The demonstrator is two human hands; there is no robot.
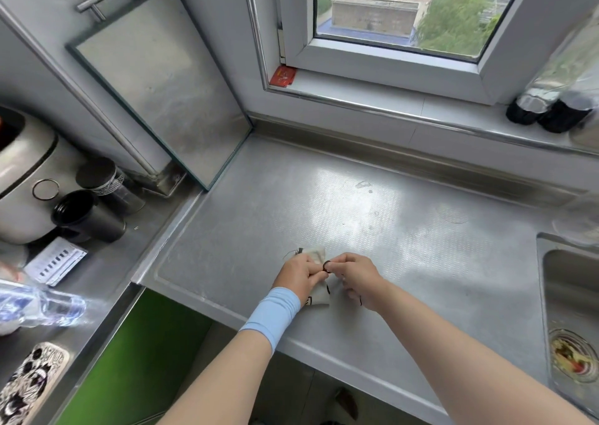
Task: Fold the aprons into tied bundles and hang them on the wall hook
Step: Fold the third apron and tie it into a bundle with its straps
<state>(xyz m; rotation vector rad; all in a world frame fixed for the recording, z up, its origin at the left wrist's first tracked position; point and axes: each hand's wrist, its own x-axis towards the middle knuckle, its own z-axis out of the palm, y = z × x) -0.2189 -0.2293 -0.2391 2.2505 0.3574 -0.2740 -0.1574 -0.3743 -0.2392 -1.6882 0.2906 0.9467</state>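
- Head view: left hand [296, 275] is sitting at lower centre of frame, fingers curling round the apron bundle [319, 295] and pinning it to the steel counter [405, 217].
- Right hand [356, 277] is working just beside it, thumb and forefinger pinching the black tie loop [326, 266]; its remaining fingers are curling down toward the cloth.
- Apron bundle is lying flat on the counter between both hands: small, cream, folded. One corner is showing above the left hand, another is poking out below the wrists.
- Thin black cord is trailing off the bundle's upper left corner.
- Blue wristband [272, 317] is wrapping the left forearm.
- Sink [547, 295] is sitting at the right edge; its strainer [573, 358] is holding food scraps.
- Glass-edged board [155, 84] is leaning against the wall, upper left.
- Rice cooker [22, 171] is standing at the left edge, with a black cup [84, 217] and a lidded jar [103, 178] just beside it.
- Plastic bottle [42, 304] is lying on its side, lower left; patterned phone case [29, 382] is lying below it.
- Window [405, 6] is filling the top; red packet [283, 76] and two dark bottles [547, 113] are sitting on the sill.
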